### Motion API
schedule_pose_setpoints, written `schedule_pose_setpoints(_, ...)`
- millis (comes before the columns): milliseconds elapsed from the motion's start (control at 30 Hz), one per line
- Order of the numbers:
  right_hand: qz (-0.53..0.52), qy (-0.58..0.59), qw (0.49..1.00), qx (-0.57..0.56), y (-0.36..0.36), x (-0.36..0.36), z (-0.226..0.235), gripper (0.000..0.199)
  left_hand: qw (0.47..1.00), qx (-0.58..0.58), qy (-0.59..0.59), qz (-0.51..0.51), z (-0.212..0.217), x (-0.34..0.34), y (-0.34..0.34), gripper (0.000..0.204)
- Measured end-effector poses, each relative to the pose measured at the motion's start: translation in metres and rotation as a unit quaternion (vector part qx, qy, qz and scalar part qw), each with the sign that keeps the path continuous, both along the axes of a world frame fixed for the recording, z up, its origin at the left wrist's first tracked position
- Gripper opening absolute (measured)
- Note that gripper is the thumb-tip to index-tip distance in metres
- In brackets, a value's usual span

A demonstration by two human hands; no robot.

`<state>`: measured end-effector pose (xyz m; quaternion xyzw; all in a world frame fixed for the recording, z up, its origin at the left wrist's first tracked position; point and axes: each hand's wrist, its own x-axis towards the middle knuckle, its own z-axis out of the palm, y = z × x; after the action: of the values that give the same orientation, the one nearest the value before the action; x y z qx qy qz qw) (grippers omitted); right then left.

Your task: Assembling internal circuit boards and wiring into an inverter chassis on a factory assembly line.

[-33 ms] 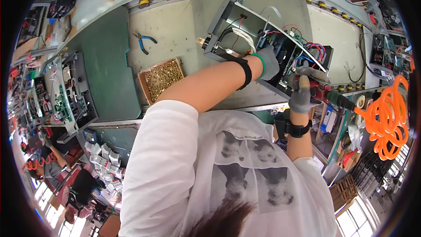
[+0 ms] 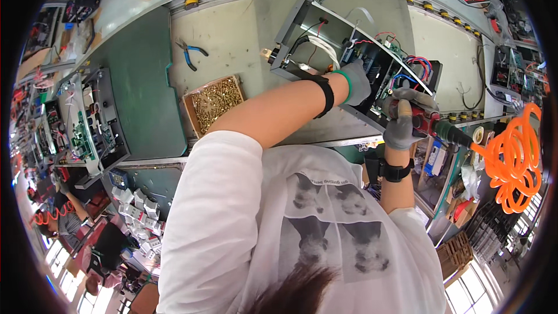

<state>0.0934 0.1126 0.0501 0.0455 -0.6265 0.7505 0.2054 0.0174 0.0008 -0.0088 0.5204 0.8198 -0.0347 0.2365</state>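
"Where's the electronics chassis (image 2: 378,58)?"
"On the table (image 2: 224,29), one o'clock, the left hand (image 2: 356,81) at its open side; I can't tell what that grip holds."
"And the right hand (image 2: 403,127)?"
"Three o'clock, grip wrapped around a red pneumatic driver (image 2: 426,124)."

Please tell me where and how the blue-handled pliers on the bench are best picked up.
Probably around both blue handles, coming from the right and near side: the pliers lie with handles spread, one pointing right, one nearward, and their nose pointing away and left.
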Motion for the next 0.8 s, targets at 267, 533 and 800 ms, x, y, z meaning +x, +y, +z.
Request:
schedule_pose_setpoints(267, 0.026, 0.0, 0.998, -0.05, 0.002, 0.0, -0.005, 0.031, 0.999, 0.008, -0.03, 0.01, 0.004, 0.001, -0.002, 0.021)
schedule_pose_setpoints(533, -0.027, -0.035, 0.999, 0.002, -0.004, 0.0, -0.005, 0.031, 1.0, 0.028, -0.011, 0.005, 0.003, 0.003, 0.0, 0.02)
schedule_pose_setpoints(800, 0.005, -0.02, 1.0, -0.011, 0.001, -0.005, -0.008, 0.033, 0.998, 0.033, -0.049, 0.021, 0.0, -0.002, -0.003, 0.027)
